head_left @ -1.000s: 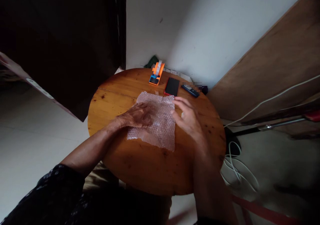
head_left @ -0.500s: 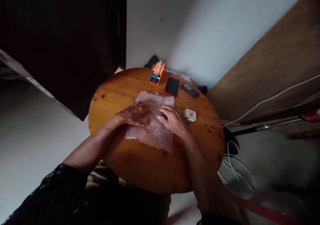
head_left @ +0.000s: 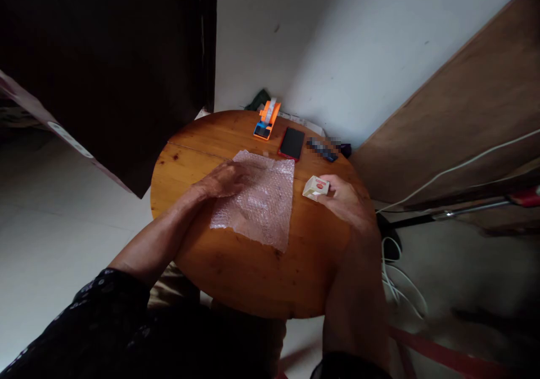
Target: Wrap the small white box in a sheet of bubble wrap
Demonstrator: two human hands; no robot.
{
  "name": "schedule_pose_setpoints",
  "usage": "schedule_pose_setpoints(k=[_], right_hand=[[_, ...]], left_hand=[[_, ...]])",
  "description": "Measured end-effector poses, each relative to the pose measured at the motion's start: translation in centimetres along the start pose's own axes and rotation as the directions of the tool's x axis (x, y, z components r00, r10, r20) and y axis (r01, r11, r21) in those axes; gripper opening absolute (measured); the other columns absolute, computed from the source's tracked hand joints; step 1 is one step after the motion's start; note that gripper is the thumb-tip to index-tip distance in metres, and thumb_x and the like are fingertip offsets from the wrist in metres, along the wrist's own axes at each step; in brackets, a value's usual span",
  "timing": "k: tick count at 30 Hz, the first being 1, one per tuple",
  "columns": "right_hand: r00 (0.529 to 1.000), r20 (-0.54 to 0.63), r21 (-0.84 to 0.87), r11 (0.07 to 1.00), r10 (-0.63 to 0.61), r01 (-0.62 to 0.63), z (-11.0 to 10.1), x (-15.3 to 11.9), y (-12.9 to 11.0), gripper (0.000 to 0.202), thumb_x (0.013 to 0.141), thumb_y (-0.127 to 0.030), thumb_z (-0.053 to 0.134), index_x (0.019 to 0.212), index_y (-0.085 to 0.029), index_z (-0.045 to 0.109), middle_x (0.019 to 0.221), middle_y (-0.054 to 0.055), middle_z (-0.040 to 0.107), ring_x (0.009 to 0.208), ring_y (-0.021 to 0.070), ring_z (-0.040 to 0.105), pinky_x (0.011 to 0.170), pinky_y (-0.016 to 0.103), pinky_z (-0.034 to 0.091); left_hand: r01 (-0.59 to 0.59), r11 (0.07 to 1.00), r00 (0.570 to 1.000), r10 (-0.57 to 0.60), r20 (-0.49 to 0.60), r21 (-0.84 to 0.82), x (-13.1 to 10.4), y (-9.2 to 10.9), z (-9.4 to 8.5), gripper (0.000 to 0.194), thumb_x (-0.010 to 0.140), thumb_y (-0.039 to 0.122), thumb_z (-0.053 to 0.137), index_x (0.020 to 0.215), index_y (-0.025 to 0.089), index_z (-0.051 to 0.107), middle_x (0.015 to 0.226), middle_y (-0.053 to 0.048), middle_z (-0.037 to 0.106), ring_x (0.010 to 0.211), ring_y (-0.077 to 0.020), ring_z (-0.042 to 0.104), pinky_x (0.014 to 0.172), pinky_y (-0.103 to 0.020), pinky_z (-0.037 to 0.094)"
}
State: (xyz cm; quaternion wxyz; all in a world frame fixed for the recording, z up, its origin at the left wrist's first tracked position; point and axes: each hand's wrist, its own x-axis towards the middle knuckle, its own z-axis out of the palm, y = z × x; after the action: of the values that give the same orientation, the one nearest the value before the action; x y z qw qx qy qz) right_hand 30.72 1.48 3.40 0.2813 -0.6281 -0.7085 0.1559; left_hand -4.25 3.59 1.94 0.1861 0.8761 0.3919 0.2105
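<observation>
Round wooden table [head_left: 236,278], glossy, set in a corner against a white wall [head_left: 337,47]; pale floor [head_left: 50,221] left, white cables [head_left: 396,278] on the floor right. Sheet of bubble wrap [head_left: 257,202] flat at the table's middle. Left hand [head_left: 221,181] pressed on its left edge, fingers spread open. Right hand [head_left: 343,199], just right of the sheet, fingers gripping a small white box [head_left: 316,186]. Far edge: orange tape dispenser [head_left: 265,121], dark phone [head_left: 291,143] beside it.

On the bench [head_left: 236,278], the bubble wrap [head_left: 257,199] lies in the middle; small box [head_left: 316,186] to its right, phone [head_left: 292,142] and tape dispenser [head_left: 265,122] behind.
</observation>
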Motion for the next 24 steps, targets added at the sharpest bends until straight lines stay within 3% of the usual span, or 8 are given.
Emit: schedule_pose_setpoints(k=[3, 7, 12, 17, 21, 24], right_hand=[[0.991, -0.103, 0.121, 0.988, -0.081, 0.094, 0.8, -0.1, -4.0, 0.038, 0.074, -0.033, 0.071, 0.111, -0.025, 0.067, 0.102, 0.006, 0.074, 0.094, 0.0262, 0.069, 0.088, 0.045, 0.054], [0.962, -0.073, 0.219, 0.936, -0.264, 0.274, 3.8, -0.6, -7.8, 0.044, 0.076, -0.033, 0.070, 0.117, -0.023, 0.064, 0.112, 0.007, 0.073, 0.100, 0.0255, 0.069, 0.093, 0.045, 0.053], [0.909, 0.270, 0.163, 0.945, -0.318, 0.283, 7.6, -0.9, -8.3, 0.053, 0.075, -0.028, 0.069, 0.127, -0.024, 0.060, 0.117, 0.007, 0.072, 0.104, 0.0269, 0.069, 0.095, 0.044, 0.054], [0.903, 0.313, 0.124, 0.955, -0.295, 0.269, 7.4, -0.6, -7.9, 0.069, 0.075, -0.034, 0.072, 0.140, -0.024, 0.053, 0.134, 0.010, 0.066, 0.122, 0.0308, 0.063, 0.105, 0.049, 0.050], [0.903, 0.322, 0.098, 0.959, -0.283, 0.266, 6.7, -0.5, -7.9, 0.065, 0.072, -0.029, 0.073, 0.134, -0.024, 0.057, 0.127, 0.010, 0.069, 0.115, 0.0306, 0.066, 0.101, 0.049, 0.051], [0.930, 0.228, 0.151, 0.954, -0.288, 0.258, 4.9, -1.0, -8.5, 0.054, 0.072, -0.031, 0.075, 0.124, -0.023, 0.062, 0.118, 0.008, 0.070, 0.102, 0.0261, 0.067, 0.091, 0.043, 0.054]], left_hand=[[-0.020, 0.999, 0.999, 0.019, 0.042, 0.028, 0.1, 0.1, 0.1, 0.034, 0.081, 0.012, 0.057, 0.112, 0.015, 0.071, 0.119, -0.011, 0.071, 0.109, -0.0270, 0.064, 0.102, -0.039, 0.048], [-0.029, 0.999, 0.999, 0.028, 0.029, 0.034, 0.0, 0.5, -0.2, 0.039, 0.082, 0.010, 0.054, 0.118, 0.015, 0.070, 0.123, -0.009, 0.070, 0.111, -0.0243, 0.064, 0.103, -0.035, 0.048], [0.038, 0.995, 0.998, -0.043, 0.052, 0.095, 0.1, 0.5, -0.3, 0.041, 0.080, 0.009, 0.056, 0.118, 0.014, 0.070, 0.120, -0.010, 0.071, 0.113, -0.0257, 0.064, 0.103, -0.036, 0.049], [0.044, 0.994, 0.998, -0.049, 0.051, 0.099, 0.1, 0.6, -0.3, 0.042, 0.082, 0.010, 0.053, 0.120, 0.015, 0.070, 0.121, -0.010, 0.071, 0.114, -0.0244, 0.064, 0.104, -0.037, 0.049], [0.045, 0.996, 0.999, -0.047, 0.022, 0.078, 0.1, 0.6, -0.1, 0.040, 0.084, 0.010, 0.051, 0.120, 0.012, 0.070, 0.121, -0.012, 0.071, 0.115, -0.0260, 0.064, 0.105, -0.038, 0.048], [0.033, 0.999, 0.999, -0.032, -0.023, 0.039, 0.2, 0.3, 0.0, 0.042, 0.083, 0.008, 0.051, 0.120, 0.012, 0.070, 0.115, -0.013, 0.072, 0.110, -0.0271, 0.065, 0.103, -0.040, 0.049]])
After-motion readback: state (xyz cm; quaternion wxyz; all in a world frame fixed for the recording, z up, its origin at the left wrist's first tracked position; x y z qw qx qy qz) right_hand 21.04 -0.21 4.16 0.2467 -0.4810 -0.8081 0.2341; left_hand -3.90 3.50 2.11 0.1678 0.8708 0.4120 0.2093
